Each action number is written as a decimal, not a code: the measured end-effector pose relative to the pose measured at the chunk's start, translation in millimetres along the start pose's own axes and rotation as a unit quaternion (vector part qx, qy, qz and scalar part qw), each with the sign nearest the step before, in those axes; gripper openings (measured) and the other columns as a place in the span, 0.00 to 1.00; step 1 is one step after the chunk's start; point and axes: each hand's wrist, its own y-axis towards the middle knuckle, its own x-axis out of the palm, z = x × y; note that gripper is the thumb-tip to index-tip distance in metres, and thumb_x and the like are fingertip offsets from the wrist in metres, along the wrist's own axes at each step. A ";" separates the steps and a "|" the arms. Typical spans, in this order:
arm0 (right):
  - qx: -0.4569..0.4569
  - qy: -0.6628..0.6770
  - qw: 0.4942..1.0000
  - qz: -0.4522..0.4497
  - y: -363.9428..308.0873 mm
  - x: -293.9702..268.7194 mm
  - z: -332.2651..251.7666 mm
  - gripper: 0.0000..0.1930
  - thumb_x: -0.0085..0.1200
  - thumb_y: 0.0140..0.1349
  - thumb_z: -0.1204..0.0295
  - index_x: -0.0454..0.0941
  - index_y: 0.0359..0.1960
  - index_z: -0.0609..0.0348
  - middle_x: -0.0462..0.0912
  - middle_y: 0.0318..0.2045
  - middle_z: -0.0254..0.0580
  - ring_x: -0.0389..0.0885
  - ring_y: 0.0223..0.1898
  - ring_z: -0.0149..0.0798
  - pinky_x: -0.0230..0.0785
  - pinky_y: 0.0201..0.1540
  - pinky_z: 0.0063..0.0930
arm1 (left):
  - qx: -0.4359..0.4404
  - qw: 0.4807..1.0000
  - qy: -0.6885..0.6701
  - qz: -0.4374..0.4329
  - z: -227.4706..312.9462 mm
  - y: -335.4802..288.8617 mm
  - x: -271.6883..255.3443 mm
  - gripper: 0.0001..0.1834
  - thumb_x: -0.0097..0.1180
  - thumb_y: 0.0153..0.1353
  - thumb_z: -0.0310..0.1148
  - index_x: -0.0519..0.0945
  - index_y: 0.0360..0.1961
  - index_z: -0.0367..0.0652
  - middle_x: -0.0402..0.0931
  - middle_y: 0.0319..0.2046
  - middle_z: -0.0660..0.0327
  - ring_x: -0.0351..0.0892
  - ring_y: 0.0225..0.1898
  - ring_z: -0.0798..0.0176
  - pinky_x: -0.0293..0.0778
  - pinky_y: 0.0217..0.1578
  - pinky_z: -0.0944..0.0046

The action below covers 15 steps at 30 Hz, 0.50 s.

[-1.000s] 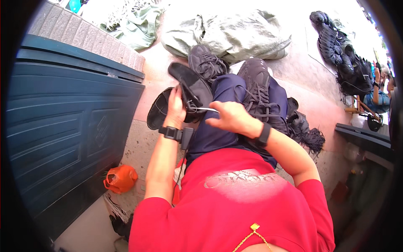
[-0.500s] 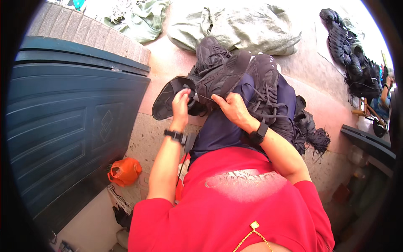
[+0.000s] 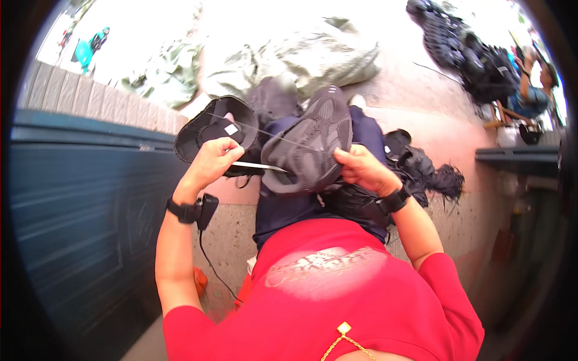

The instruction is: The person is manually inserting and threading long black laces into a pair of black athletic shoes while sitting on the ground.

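A black shoe upper (image 3: 310, 138) with mesh panels lies over my lap, its opening toward me. My right hand (image 3: 364, 168) grips its right edge, thumb on top and fingers underneath. To the left of the shoe, my left hand (image 3: 215, 161) is closed on a thin, pale, pointed tool (image 3: 260, 165). The tool's tip reaches to the shoe's near left edge; whether it touches cannot be told. A fine thread (image 3: 295, 144) crosses above the upper. Behind my left hand stands another black upper (image 3: 201, 129), its inside showing with a white label.
More black uppers with laces (image 3: 421, 168) lie right of my legs. Pale sacks (image 3: 301, 57) lie ahead on the floor. A dark blue door (image 3: 84, 198) stands at the left. Far right, a seated person (image 3: 533, 99) is beside a heap of black shoes (image 3: 463, 54).
The view has shifted. My left hand has moved away from the shoe to the left, and the pale tool now shows in it. The held upper has turned, with my right hand at its right edge.
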 end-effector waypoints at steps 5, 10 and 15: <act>0.005 -0.062 0.987 0.147 -22.2 -67.2 4.1 0.11 0.47 0.60 0.59 0.69 0.24 0.47 0.55 0.11 0.16 0.46 0.11 0.16 0.36 0.13 0.13 | -0.022 0.996 0.075 -0.051 55.2 6.8 81.3 0.24 0.51 0.55 0.46 0.73 0.39 0.32 0.75 0.25 0.49 0.75 0.27 0.57 0.70 0.31 0.61; -0.046 -0.189 0.946 0.260 -16.7 -68.3 8.5 0.15 0.52 0.55 0.55 0.74 0.25 0.55 0.67 0.10 0.28 0.60 0.10 0.27 0.51 0.13 0.21 | 0.039 0.972 0.230 -0.039 73.6 31.2 137.3 0.25 0.50 0.54 0.46 0.70 0.33 0.29 0.73 0.27 0.39 0.73 0.34 0.40 0.69 0.35 0.50; -0.200 -0.564 0.702 0.385 -32.4 -49.2 33.3 0.18 0.50 0.53 0.59 0.70 0.37 0.60 0.77 0.24 0.57 0.76 0.28 0.56 0.67 0.33 0.46 | 0.147 0.943 0.290 0.068 74.6 18.1 140.0 0.16 0.51 0.53 0.40 0.71 0.28 0.35 0.74 0.21 0.43 0.75 0.26 0.42 0.71 0.29 0.50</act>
